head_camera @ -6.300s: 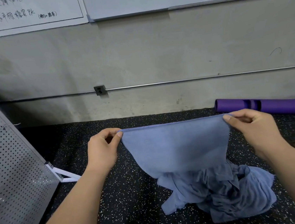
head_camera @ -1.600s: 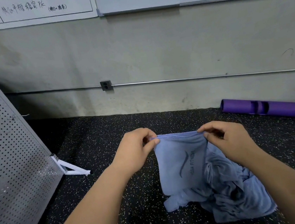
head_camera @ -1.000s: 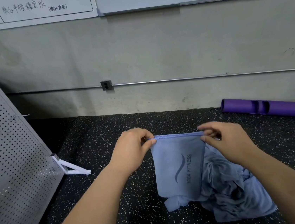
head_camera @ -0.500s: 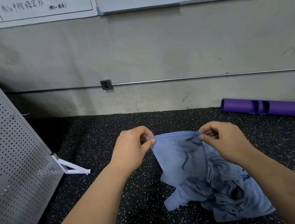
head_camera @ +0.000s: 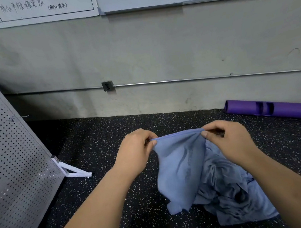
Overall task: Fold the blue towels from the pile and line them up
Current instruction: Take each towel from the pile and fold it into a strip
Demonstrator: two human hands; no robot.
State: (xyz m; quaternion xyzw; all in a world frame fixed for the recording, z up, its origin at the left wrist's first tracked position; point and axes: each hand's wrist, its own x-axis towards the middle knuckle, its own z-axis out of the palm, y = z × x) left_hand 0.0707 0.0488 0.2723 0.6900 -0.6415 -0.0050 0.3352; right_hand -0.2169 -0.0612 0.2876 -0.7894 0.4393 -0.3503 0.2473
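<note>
A blue towel (head_camera: 178, 170), folded narrow, hangs in the air between my hands. My left hand (head_camera: 137, 152) pinches its top left corner and my right hand (head_camera: 228, 142) pinches its top right corner. The top edge sags slightly and the cloth hangs down with soft creases, its lower end close to the floor. Behind and below it lies the crumpled pile of blue towels (head_camera: 234, 194) on the black speckled floor (head_camera: 111, 137), partly hidden by my right forearm.
A perforated metal panel (head_camera: 11, 167) on a white foot (head_camera: 73, 171) leans at the left. A purple roll (head_camera: 276, 108) lies by the grey wall at the right. A socket (head_camera: 107, 86) and pipe run along the wall.
The wide towel was folded in half to a narrow strip. In the last second my hands came slightly closer, the top edge went slack, and the printed logo no longer shows clearly.
</note>
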